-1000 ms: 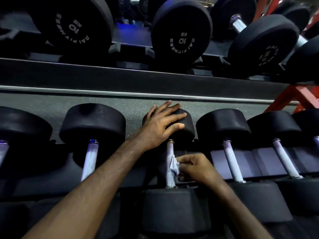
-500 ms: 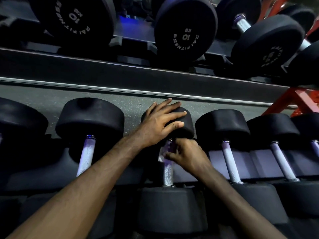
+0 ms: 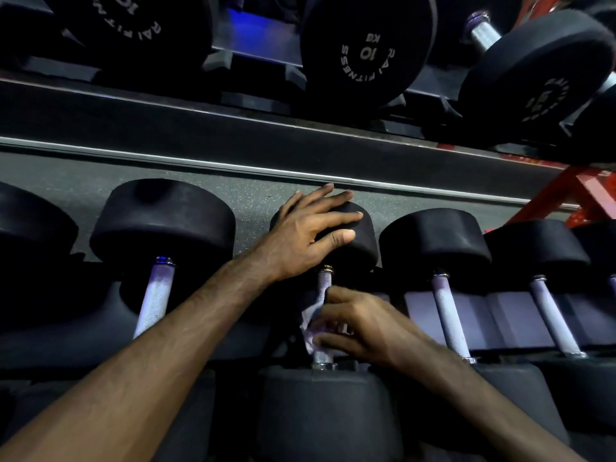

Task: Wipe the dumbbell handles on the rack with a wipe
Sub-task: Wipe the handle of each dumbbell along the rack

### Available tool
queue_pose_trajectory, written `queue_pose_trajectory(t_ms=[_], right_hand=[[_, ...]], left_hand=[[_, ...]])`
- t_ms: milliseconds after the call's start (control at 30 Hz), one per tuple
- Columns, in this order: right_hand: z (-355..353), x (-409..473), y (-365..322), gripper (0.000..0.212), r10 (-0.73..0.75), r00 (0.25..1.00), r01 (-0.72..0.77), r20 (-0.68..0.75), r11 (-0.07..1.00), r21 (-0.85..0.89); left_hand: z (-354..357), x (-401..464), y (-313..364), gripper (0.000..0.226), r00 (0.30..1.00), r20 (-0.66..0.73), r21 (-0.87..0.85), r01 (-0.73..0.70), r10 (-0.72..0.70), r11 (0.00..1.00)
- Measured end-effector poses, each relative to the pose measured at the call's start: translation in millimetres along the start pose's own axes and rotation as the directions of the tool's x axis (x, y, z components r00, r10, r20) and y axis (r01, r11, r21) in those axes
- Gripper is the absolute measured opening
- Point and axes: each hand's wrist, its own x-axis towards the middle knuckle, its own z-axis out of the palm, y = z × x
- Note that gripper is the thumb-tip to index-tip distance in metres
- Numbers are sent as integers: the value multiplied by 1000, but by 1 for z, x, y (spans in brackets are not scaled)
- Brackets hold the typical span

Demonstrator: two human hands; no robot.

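A black dumbbell lies in the middle of the lower rack row, its knurled metal handle [image 3: 322, 284] running away from me. My left hand [image 3: 308, 233] rests on the dumbbell's far head [image 3: 361, 243], fingers spread over its top. My right hand [image 3: 358, 323] wraps a white wipe [image 3: 310, 326] round the lower half of that handle and grips it. The near head [image 3: 325, 415] sits just below my right hand. Most of the wipe is hidden under my fingers.
More black dumbbells lie on both sides, with bare handles at the left [image 3: 155, 300] and right [image 3: 448, 315]. An upper shelf [image 3: 266, 135] holds 10 kg dumbbells [image 3: 366, 48]. A red rack frame [image 3: 580, 195] shows at the right.
My right hand slid the wipe up the handle to the far head, then back down to the lower half. My left hand stayed on the far head.
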Motion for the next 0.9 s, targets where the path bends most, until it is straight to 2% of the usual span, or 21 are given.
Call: queue_pose_trajectory(t_ms=[67,167,267,400,500,600,667,733,800,900], right_hand=[[-2,2,6,29,13,1000,-13,0,999,-43],[-7,10,10,34,113,980,-121,-161,992,-41],[6,6,-6,31,195,970,-193,-144,981,27],[7,8,-6,19,348,900,-280,-263,923,266],[7,9,-4,15,429,863,-318,-265,870,376],[12,5,-1,8,519,825,-361,-225,789,496],[11,6,-4,23,537,821,-343,-192,734,586],[5,9,-13,29,515,840,-251,-169,646,721],[4,21,-32,24,447,879,-159,-164,599,785],[8,55,-79,14,272,953,-26,-133,511,859]], left_hand=[[0,1,0,56,1000,-3,7,-7,7,1000],[-1,1,-1,55,1000,2,16,-15,15,1000],[-4,1,1,55,999,32,12,-7,7,1000],[-20,1,6,47,999,45,-19,-3,4,1000],[-47,-10,3,40,1000,-22,-33,0,0,999],[-80,-26,-10,32,996,-92,116,28,-17,993],[-107,-38,-20,33,994,-103,315,58,-27,947],[-132,-56,-32,38,988,-149,446,101,-37,889],[-153,-78,-46,44,972,-208,447,193,-108,874],[-160,-99,-61,56,962,-201,423,254,-184,870]])
